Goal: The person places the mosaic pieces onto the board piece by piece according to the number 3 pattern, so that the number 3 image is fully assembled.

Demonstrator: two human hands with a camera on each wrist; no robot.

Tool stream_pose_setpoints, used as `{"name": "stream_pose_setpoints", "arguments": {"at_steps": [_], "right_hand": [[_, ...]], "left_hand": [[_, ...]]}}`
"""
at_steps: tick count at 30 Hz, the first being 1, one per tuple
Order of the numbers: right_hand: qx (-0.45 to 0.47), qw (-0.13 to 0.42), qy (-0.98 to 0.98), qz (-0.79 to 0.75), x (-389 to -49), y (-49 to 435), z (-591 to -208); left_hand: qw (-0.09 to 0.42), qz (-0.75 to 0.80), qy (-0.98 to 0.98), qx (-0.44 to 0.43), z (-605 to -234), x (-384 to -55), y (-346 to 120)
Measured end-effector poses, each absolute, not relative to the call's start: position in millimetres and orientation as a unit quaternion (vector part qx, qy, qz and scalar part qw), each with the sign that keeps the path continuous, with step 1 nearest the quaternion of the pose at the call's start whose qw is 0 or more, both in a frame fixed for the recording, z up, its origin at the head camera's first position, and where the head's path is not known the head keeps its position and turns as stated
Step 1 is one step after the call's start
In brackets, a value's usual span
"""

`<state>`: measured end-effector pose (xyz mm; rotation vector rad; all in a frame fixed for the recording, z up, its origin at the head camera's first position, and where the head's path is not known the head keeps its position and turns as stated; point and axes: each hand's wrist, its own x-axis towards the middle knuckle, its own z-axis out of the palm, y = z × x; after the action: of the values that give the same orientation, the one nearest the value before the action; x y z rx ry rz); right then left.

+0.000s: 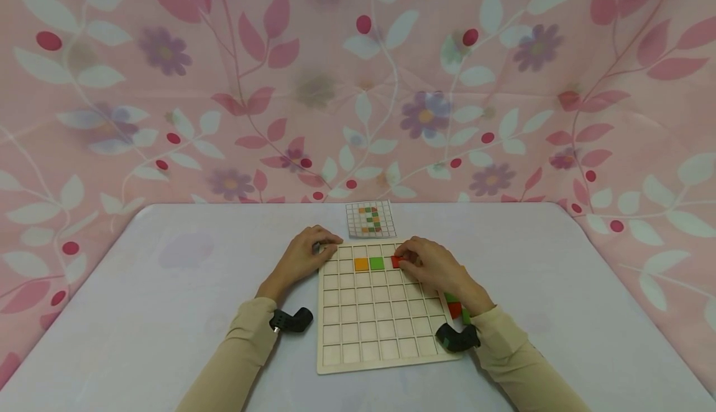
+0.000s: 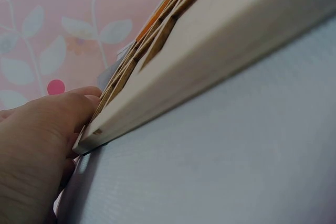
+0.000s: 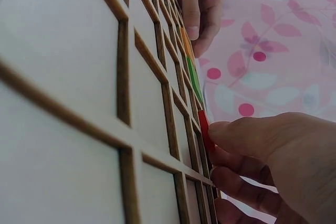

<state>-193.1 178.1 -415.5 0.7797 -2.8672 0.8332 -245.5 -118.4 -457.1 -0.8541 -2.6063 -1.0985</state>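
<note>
A wooden grid board [image 1: 365,328] lies on the table, with an orange square tile [image 1: 362,264] and a green square tile [image 1: 377,263] side by side in its second row. My left hand [image 1: 306,251] holds the board's far left corner, its fingers bent at the edge in the left wrist view. Over the same row, further right, my right hand [image 1: 433,266] pinches a red square tile [image 3: 206,130] between thumb and fingers. The tile is tilted at the board's surface; whether it sits in a cell I cannot tell.
Behind the board lies a printed grid card [image 1: 370,219] with a coloured pattern. Loose red and green tiles [image 1: 455,310] lie at the board's right edge, partly hidden by the right forearm. A floral cloth [image 1: 358,89] hangs behind the white table [image 1: 184,288].
</note>
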Motion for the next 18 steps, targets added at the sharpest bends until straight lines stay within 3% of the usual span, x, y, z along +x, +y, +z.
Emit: {"name": "stream_pose_setpoints", "arguments": {"at_steps": [18], "right_hand": [[0.253,0.034,-0.931,0.263,-191.8,172.9,-419.1]], "left_hand": [[0.089,-0.371,-0.878,-0.290,-458.2,-247.5,-119.6]]}}
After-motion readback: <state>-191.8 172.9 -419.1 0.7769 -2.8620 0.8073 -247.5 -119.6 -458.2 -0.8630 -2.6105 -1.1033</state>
